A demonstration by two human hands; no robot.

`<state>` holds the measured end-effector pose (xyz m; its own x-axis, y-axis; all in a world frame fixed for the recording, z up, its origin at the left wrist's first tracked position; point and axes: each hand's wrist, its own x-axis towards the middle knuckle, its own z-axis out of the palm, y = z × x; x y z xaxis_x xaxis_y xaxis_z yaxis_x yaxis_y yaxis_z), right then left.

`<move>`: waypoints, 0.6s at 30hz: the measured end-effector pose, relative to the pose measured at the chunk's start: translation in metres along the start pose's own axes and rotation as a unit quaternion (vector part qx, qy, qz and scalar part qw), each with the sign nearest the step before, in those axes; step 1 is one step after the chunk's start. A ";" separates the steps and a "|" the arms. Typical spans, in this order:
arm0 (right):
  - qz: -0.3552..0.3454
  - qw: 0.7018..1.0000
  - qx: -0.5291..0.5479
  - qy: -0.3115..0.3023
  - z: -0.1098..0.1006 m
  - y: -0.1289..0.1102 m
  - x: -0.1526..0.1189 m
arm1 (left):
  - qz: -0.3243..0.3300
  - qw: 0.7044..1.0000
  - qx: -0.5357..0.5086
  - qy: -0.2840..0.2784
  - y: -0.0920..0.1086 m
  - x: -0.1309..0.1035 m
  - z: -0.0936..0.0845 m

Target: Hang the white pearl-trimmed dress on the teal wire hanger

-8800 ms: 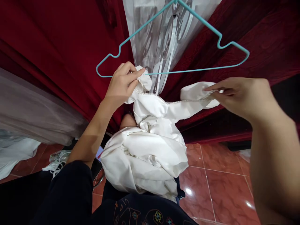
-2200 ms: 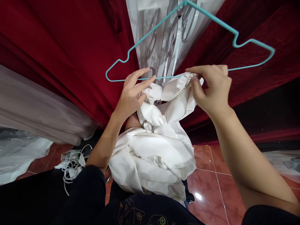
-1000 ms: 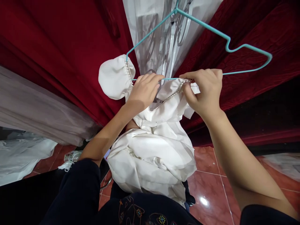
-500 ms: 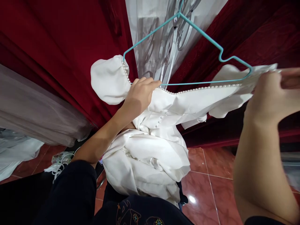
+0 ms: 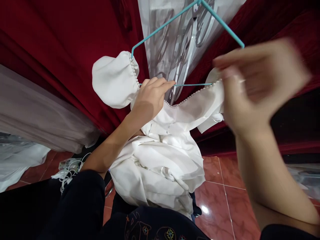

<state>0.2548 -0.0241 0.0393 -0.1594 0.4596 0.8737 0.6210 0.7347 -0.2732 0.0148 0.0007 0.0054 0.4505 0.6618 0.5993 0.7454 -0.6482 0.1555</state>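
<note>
A white dress [image 5: 160, 156] with a pearl-trimmed neckline lies bunched across my lap. One puffed sleeve [image 5: 112, 80] spreads at the left, over the end of a turquoise hanger [image 5: 162, 33]. My left hand [image 5: 151, 96] is closed on the top of the bodice, by the hanger's lower bar. On the other side my right hand [image 5: 257, 80] is at the right end of the neckline, in front of the hanger's right shoulder. It is smeared by motion, and whether its fingers grip the fabric cannot be seen. It hides most of the right sleeve.
Dark red curtains [image 5: 62, 40] hang ahead, with whitish cloth [image 5: 160, 33] between them. A pale sheer fabric [image 5: 37, 110] drapes at the left. White cords [image 5: 68, 173] lie near my left elbow. Reddish floor tiles [image 5: 217, 200] show below.
My right hand has moved left and slightly up, toward the hanger's middle. The neckline, stretched out to the right before, now sags. The hanger has risen slightly in view; my left hand keeps its hold.
</note>
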 end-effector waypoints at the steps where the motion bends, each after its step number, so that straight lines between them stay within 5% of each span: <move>1: -0.020 0.998 0.020 -0.065 0.011 -0.005 -0.008 | 0.000 1.000 0.002 -0.004 0.002 0.000 0.000; 3: -0.044 0.990 0.007 -0.135 0.033 -0.007 -0.023 | 0.003 1.000 -0.001 -0.005 0.005 -0.002 0.001; 8: -0.026 0.996 -0.067 -0.045 0.060 0.004 -0.038 | -0.025 0.995 0.003 0.096 0.004 -0.021 -0.002; 13: -0.014 0.996 -0.075 -0.043 0.064 0.008 -0.040 | -0.100 0.950 -0.024 0.295 -0.025 -0.028 -0.017; 18: 0.019 0.996 -0.070 -0.052 0.065 0.011 -0.039 | -0.050 0.925 -0.100 0.363 -0.059 -0.010 -0.045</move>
<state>0.2184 -0.0013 -0.0235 -0.2076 0.5400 0.8157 0.7279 0.6424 -0.2400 -0.0562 0.0155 0.0259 -0.1175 0.3419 0.9324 0.6267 -0.7028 0.3367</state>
